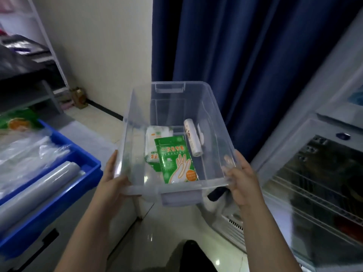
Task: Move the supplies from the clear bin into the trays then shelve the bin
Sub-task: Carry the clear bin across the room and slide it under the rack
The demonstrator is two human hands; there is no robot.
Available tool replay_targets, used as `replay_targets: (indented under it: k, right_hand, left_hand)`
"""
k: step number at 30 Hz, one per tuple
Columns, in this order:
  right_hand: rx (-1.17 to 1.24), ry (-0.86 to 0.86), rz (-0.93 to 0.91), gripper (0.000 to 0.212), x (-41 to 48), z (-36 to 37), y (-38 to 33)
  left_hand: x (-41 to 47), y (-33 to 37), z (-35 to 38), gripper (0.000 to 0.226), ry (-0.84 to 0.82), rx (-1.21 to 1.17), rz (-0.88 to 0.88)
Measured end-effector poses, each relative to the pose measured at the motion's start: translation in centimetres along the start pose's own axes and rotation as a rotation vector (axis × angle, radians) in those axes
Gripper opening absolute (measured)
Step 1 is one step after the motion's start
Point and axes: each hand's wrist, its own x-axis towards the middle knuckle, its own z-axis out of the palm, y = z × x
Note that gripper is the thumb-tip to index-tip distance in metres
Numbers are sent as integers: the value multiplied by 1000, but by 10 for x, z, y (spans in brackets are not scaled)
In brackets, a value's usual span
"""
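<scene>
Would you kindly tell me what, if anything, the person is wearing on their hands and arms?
Nothing shows. The left hand and right hand are ungloved, with no ring visible. The left forearm and right forearm are bare down to the frame's edge, with no sleeve, watch or bracelet in view.

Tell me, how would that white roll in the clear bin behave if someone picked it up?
Probably light: the white roll looks like thin wound plastic bags. It lies on its side in the clear bin, so its round shape could let it roll if nudged. Likely slightly squashy, not fragile.
</scene>
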Motion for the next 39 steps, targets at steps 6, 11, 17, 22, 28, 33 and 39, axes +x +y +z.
replay_targets:
  k: [6, 11, 17, 22, 28, 33, 39]
  right_hand:
    - [-61, -206, 72, 66, 166, 66, -34]
    - [-113, -320, 137, 66, 276, 136, -46]
    - [-167, -453, 166, 65, 378, 241, -26]
    - [-156, -575, 152, 44, 445, 340, -23]
    - [-153, -657, 164, 58, 522, 438, -10]
    - [-275, -753, 155, 50, 594, 526, 14]
    - [-378, -900, 218, 63, 697, 649, 43]
  left_hand:
    - [115, 29, 31, 74, 163, -32, 80]
    - [189, 45, 28, 78, 324, -44, 84]
    - [285, 75, -4, 74, 437, -58, 135]
    - [375, 115, -37, 72, 506, -90, 134]
    - [463, 149, -71, 75, 595, -142, 133]
    - [538, 170, -105, 78, 690, -152, 148]
    - [648, 210, -144, 85, 818, -110, 171]
